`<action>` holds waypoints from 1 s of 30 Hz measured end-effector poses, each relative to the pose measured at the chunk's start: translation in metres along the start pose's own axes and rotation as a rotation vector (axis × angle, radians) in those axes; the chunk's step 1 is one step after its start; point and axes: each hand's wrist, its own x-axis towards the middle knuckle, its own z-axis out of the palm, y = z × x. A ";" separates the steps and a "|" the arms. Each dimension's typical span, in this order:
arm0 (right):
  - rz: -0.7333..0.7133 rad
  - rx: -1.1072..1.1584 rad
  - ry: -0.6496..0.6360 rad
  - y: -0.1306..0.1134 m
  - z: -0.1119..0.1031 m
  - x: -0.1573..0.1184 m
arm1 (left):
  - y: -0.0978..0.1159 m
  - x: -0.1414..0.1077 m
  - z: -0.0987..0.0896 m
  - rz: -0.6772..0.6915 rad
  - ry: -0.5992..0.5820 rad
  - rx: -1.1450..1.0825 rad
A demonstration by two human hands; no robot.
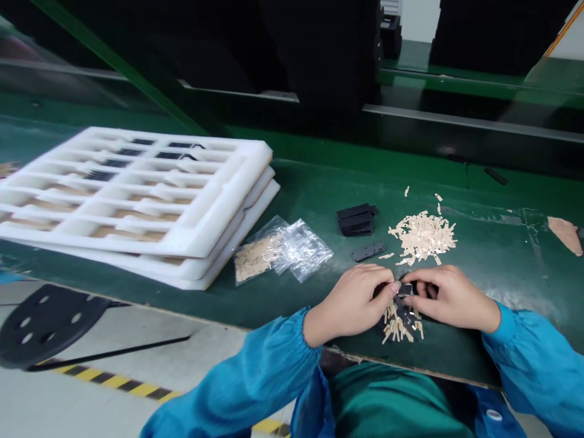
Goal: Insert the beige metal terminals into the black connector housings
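Observation:
My left hand is closed in a pinch on a small black plate close to the table's front edge. From the other side, my right hand has its fingers curled against the same plate, which they partly hide. Just below it lies a small heap of cream strips among dark bits. Beyond my hands are a bigger pile of cream strips, a single black plate with holes and a stack of black plates.
Clear plastic bags, one with cream strips, lie left of my hands. Stacked white foam trays hold several black parts. A tan scrap sits far right. A black stool stands below the table.

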 end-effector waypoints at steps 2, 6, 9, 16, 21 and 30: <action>-0.117 -0.163 0.069 -0.001 0.002 -0.003 | 0.001 -0.001 0.001 -0.010 0.014 -0.010; -0.354 -0.395 0.155 -0.003 0.002 -0.006 | 0.003 -0.003 0.000 -0.021 0.022 -0.013; -0.369 -0.381 0.138 -0.004 0.000 -0.007 | 0.004 -0.008 -0.002 -0.014 -0.011 0.051; 0.056 0.227 0.031 -0.001 -0.004 -0.006 | 0.006 -0.013 -0.007 0.063 0.154 0.083; 0.171 0.469 0.038 -0.001 0.003 -0.007 | 0.008 -0.003 0.003 0.080 0.156 -0.188; 0.272 0.498 -0.047 0.008 -0.009 -0.009 | 0.009 -0.007 0.009 0.026 -0.001 0.164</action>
